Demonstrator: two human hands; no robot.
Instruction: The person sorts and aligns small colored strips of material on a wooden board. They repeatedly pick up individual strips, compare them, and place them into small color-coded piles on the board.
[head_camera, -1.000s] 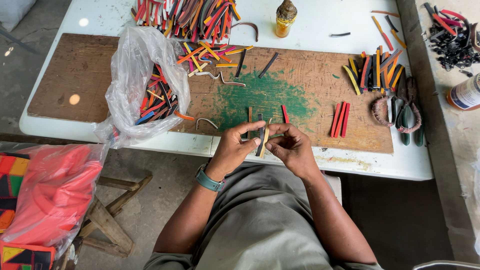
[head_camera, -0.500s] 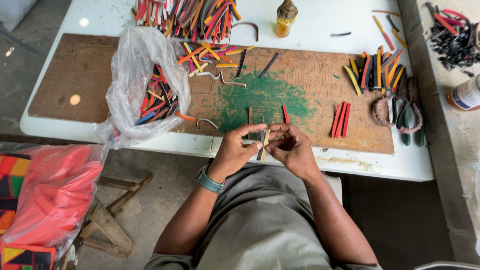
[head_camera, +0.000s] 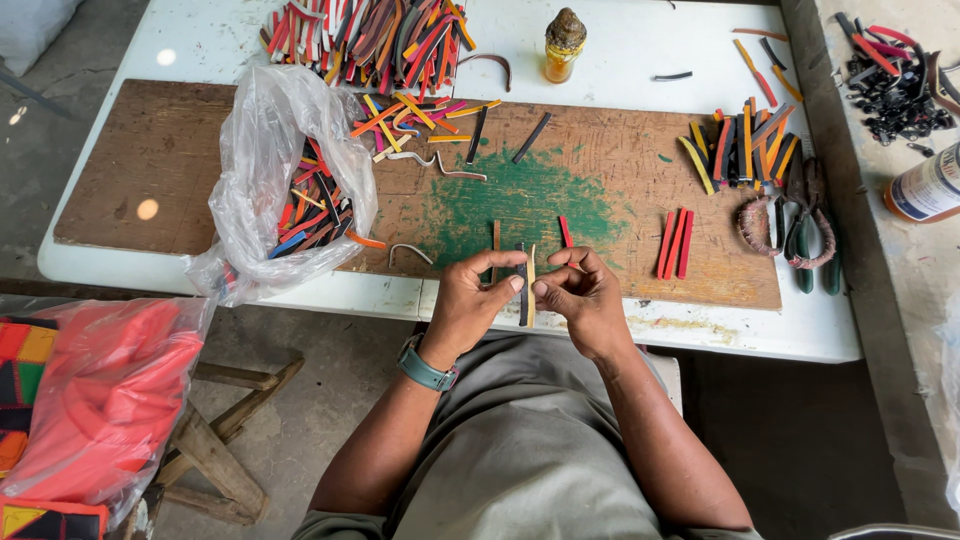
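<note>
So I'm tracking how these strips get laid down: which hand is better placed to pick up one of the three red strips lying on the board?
Probably the right hand. The red strips lie on the wooden board on its side, just beyond it; the left hand would have to cross over. Both hands now pinch the dark and yellow strips.

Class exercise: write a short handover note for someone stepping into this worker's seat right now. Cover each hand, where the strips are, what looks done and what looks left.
Left hand: pinching a dark strip upright.
Right hand: fingertips on a yellow strip pressed beside the dark one, over the wooden board.
Done, apparently: three red strips laid side by side, a sorted bundle further right.
Left: the loose pile at the far edge and the strips in the plastic bag.
Pliers lie on the right.
</note>
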